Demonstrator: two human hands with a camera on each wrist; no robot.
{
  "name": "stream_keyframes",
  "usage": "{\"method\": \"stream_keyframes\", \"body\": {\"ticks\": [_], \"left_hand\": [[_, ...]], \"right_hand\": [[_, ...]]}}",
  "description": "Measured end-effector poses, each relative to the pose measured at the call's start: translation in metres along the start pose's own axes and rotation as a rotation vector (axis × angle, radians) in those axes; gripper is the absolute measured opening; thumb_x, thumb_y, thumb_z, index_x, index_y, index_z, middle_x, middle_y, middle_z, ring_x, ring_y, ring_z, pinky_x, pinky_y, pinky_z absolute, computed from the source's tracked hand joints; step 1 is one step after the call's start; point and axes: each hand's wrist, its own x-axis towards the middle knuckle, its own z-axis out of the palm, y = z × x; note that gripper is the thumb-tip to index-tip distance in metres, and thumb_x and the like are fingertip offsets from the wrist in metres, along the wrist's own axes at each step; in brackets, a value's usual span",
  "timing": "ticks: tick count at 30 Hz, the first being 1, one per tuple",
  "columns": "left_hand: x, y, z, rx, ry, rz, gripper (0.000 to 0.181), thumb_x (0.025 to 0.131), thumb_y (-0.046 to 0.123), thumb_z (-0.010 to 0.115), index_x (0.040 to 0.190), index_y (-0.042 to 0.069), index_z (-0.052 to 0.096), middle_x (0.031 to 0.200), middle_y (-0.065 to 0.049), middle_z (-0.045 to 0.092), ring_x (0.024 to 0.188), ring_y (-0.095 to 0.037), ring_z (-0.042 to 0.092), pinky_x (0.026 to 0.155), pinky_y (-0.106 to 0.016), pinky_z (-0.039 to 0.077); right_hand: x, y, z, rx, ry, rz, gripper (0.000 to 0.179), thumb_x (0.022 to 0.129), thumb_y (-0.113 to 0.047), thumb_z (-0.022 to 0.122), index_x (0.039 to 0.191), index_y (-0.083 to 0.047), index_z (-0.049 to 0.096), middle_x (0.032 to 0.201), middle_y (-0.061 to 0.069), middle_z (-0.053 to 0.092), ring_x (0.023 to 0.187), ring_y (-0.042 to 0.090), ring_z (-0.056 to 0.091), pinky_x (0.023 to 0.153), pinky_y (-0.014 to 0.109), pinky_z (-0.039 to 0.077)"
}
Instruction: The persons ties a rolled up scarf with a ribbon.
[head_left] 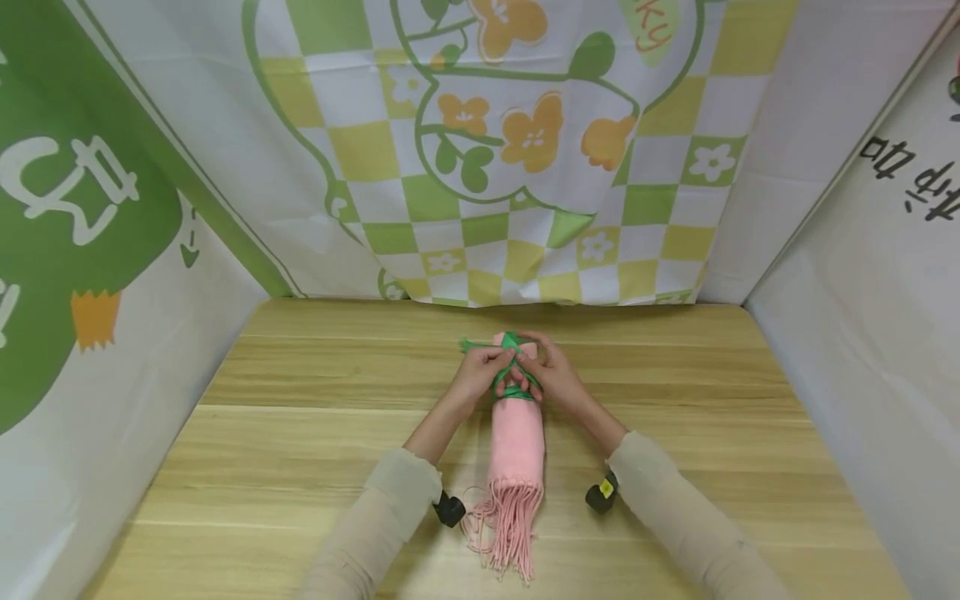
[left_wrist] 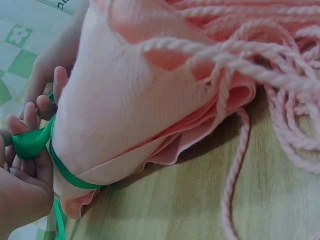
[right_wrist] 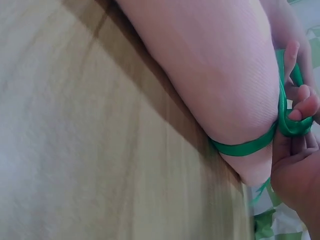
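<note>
A rolled pink scarf (head_left: 517,442) with a twisted fringe (head_left: 516,525) lies lengthwise on the table, fringe toward the person. Around its far part runs a green ribbon (head_left: 516,392), which cinches the roll in the right wrist view. My left hand (head_left: 482,371) pinches the ribbon over the scarf's top. From the other side my right hand (head_left: 557,375) holds the ribbon too, its curled fingers inside a loop of it. Both hands meet close together above the band. One frayed ribbon end (head_left: 467,344) sticks out to the left beyond the left hand.
The wooden table (head_left: 315,433) has a back edge just beyond the scarf's far end. A patterned cloth (head_left: 525,233) hangs behind it, with printed panels on both sides. Black wrist cameras (head_left: 450,508) hang beneath the sleeves, near the fringe.
</note>
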Motion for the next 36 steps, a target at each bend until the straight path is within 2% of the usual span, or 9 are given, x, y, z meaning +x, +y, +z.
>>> {"method": "stream_keyframes", "body": {"ticks": [4, 6, 8, 13, 17, 24, 32, 36], "left_hand": [[0.0000, -0.0001, 0.0004, -0.019, 0.014, -0.002, 0.035, 0.105, 0.019, 0.051, 0.095, -0.012, 0.065, 0.066, 0.000, 0.063, 0.051, -0.007, 0.046, 0.056, -0.020, 0.043], [-0.0002, -0.0006, 0.0004, -0.034, 0.014, 0.000, 0.037, 0.105, 0.019, 0.051, 0.095, -0.015, 0.063, 0.064, 0.000, 0.061, 0.049, -0.007, 0.045, 0.056, -0.020, 0.043], [-0.0003, -0.0011, 0.0004, -0.049, 0.020, 0.001, 0.038, 0.105, 0.019, 0.051, 0.094, -0.015, 0.062, 0.063, 0.000, 0.060, 0.049, -0.008, 0.045, 0.056, -0.020, 0.042], [-0.0010, -0.0021, 0.0001, -0.067, 0.032, 0.010, 0.035, 0.105, 0.021, 0.051, 0.087, -0.005, 0.066, 0.066, 0.001, 0.062, 0.053, -0.010, 0.047, 0.058, -0.021, 0.043], [-0.0013, -0.0027, -0.0004, -0.065, 0.023, 0.019, 0.033, 0.105, 0.020, 0.050, 0.083, -0.001, 0.065, 0.065, 0.002, 0.062, 0.053, -0.010, 0.047, 0.057, -0.021, 0.043], [-0.0007, -0.0031, -0.0002, -0.025, -0.017, 0.036, 0.033, 0.104, 0.019, 0.051, 0.075, 0.008, 0.062, 0.053, 0.004, 0.049, 0.047, -0.008, 0.043, 0.052, -0.020, 0.040], [-0.0008, -0.0038, -0.0005, -0.028, 0.003, 0.046, 0.033, 0.105, 0.022, 0.052, 0.075, 0.010, 0.062, 0.054, 0.003, 0.046, 0.047, -0.009, 0.040, 0.051, -0.020, 0.038], [-0.0009, -0.0029, 0.0004, -0.040, 0.011, 0.057, 0.032, 0.104, 0.021, 0.052, 0.077, 0.008, 0.063, 0.056, 0.003, 0.051, 0.047, -0.009, 0.039, 0.050, -0.019, 0.037]], "right_hand": [[-0.0014, 0.0010, 0.0011, 0.036, 0.088, 0.098, 0.037, 0.108, -0.026, 0.043, 0.134, 0.000, 0.040, 0.063, -0.004, 0.058, 0.050, 0.006, 0.051, 0.050, 0.019, 0.042], [-0.0016, 0.0015, 0.0019, 0.046, 0.111, 0.117, 0.037, 0.108, -0.030, 0.042, 0.124, 0.003, 0.046, 0.066, -0.005, 0.058, 0.055, 0.005, 0.052, 0.054, 0.018, 0.044], [-0.0022, 0.0009, 0.0030, 0.068, 0.096, 0.129, 0.042, 0.108, -0.033, 0.041, 0.114, 0.007, 0.052, 0.067, -0.004, 0.058, 0.056, 0.005, 0.052, 0.055, 0.019, 0.043], [-0.0043, -0.0021, 0.0051, 0.110, 0.012, 0.144, 0.055, 0.108, -0.040, 0.038, 0.097, 0.009, 0.060, 0.066, 0.000, 0.059, 0.050, 0.007, 0.050, 0.052, 0.020, 0.044], [-0.0036, -0.0021, 0.0053, 0.163, -0.008, 0.158, 0.052, 0.108, -0.043, 0.037, 0.091, 0.000, 0.061, 0.065, -0.001, 0.059, 0.049, 0.006, 0.048, 0.051, 0.020, 0.043], [0.0003, 0.0042, 0.0016, 0.370, -0.019, 0.196, 0.045, 0.107, -0.043, 0.038, 0.084, -0.018, 0.066, 0.055, -0.009, 0.053, 0.041, 0.000, 0.038, 0.045, 0.016, 0.033], [-0.0009, 0.0008, 0.0031, 0.425, -0.004, 0.224, 0.049, 0.108, -0.039, 0.039, 0.070, -0.016, 0.061, 0.053, -0.009, 0.053, 0.041, 0.001, 0.041, 0.045, 0.014, 0.036], [-0.0021, -0.0011, 0.0046, 0.446, -0.025, 0.221, 0.054, 0.108, -0.039, 0.036, 0.067, -0.015, 0.061, 0.052, -0.008, 0.052, 0.040, 0.001, 0.039, 0.044, 0.016, 0.034]]}}
